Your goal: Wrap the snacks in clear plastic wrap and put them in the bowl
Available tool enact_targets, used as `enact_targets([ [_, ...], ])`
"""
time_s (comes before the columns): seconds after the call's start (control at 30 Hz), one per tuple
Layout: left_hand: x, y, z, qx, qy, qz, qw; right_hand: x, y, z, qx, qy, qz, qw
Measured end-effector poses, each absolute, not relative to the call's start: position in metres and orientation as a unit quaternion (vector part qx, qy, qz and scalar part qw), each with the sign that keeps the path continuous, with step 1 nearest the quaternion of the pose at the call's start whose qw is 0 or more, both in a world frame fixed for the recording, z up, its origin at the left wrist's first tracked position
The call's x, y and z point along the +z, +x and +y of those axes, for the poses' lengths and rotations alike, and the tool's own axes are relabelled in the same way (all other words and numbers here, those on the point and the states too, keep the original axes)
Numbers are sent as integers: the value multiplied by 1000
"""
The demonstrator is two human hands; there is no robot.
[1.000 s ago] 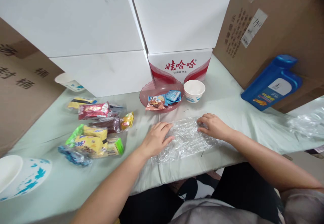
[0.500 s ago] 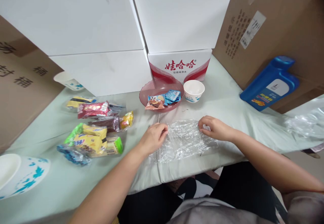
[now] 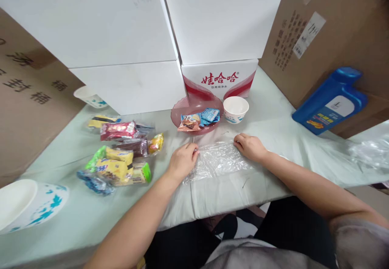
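A crinkled clear plastic bag (image 3: 217, 159) lies flat on the cloth-covered table in front of me. My left hand (image 3: 184, 159) pinches its upper left edge between thumb and fingers. At the upper right corner, my right hand (image 3: 249, 146) is closed on the same bag. Just beyond it stands a pink translucent bowl (image 3: 179, 113) holding a brown snack packet (image 3: 189, 123) and blue packets (image 3: 210, 116). A white paper cup (image 3: 236, 109) with a blue pattern stands against the bowl's right side.
Wrapped snacks (image 3: 117, 165) lie in a loose pile at left. A large paper cup (image 3: 33, 206) is at the near left, another paper cup (image 3: 90, 97) behind. White boxes (image 3: 219, 78) line the back. A blue bottle (image 3: 330, 101) leans against a brown carton (image 3: 343, 50) at right.
Both hands have shifted slightly away from me with the plastic bag, which now lies a bit farther from the table's front edge. The view has turned slightly left.
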State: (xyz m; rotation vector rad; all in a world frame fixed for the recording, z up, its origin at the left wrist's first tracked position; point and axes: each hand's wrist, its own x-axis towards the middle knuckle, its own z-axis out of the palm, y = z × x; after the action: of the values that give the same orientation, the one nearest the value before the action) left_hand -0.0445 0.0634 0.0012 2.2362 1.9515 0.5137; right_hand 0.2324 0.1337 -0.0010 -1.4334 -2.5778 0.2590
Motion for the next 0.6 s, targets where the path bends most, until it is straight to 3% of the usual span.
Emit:
enact_targets([
  [0.13,7,-45,60,252,703,660,-85,-9,231,130,-10,-469,-882,49],
  [0.23,8,-39,54,295,775,557,-47,-10,229,127,-29,-461,-886,40],
  [0.33,0,-29,51,177,881,437,38,-9,227,126,-34,-456,-889,32],
  [0.43,-9,-24,50,49,903,423,59,-7,236,133,-43,-463,-885,16],
  [0.6,-12,-25,51,18,897,436,64,13,265,150,-90,-535,-840,21],
])
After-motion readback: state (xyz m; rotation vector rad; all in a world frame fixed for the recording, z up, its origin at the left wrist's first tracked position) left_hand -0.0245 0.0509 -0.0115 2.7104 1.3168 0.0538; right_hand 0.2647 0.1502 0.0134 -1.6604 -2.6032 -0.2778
